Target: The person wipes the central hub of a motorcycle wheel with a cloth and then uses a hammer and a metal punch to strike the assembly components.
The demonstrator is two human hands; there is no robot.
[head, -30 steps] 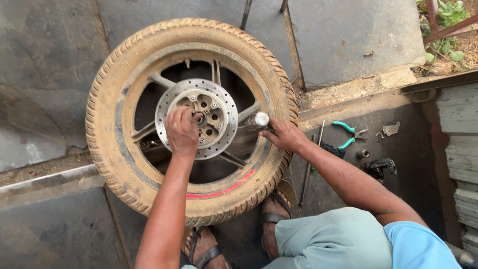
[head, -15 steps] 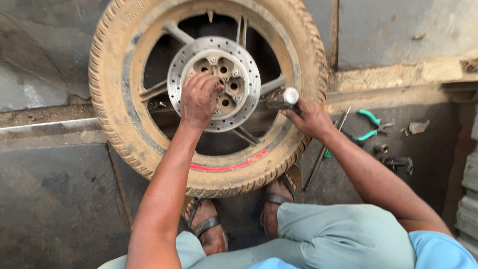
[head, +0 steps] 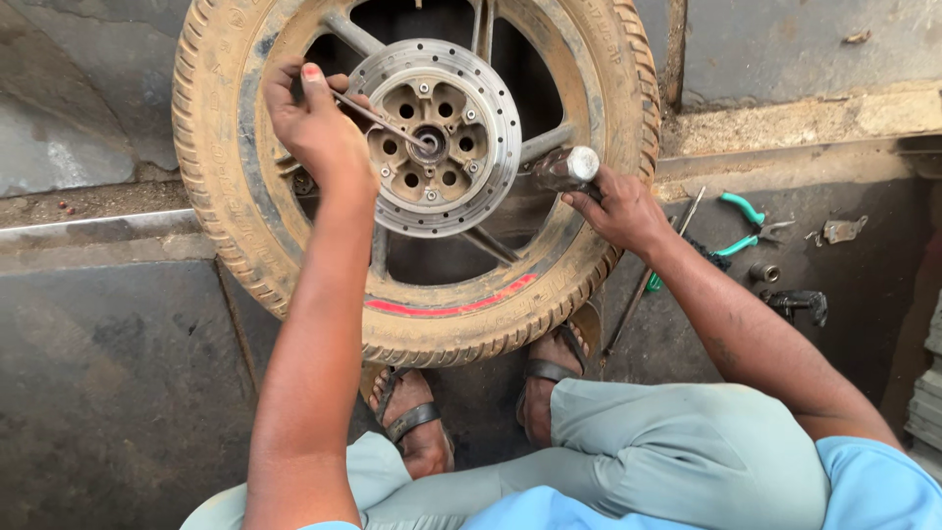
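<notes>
Both hands closed, left hand pinching thin rod, right hand gripping hammer

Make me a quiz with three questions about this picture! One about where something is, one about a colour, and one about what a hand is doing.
1. Where do the pliers lie?
A. on the ground right of the wheel
B. on the disc
C. in a hand

2. What colour is the stripe on the wheel's rim?
A. blue
B. red
C. white

3. What does the left hand do?
A. rests flat on the ground
B. holds a thin rod to the hub
C. holds a sandal

Answers: 1 A, green handles lie on the ground there. 2 B, the stripe is red. 3 B, the fingers pinch the rod, its tip at the hub.
</notes>
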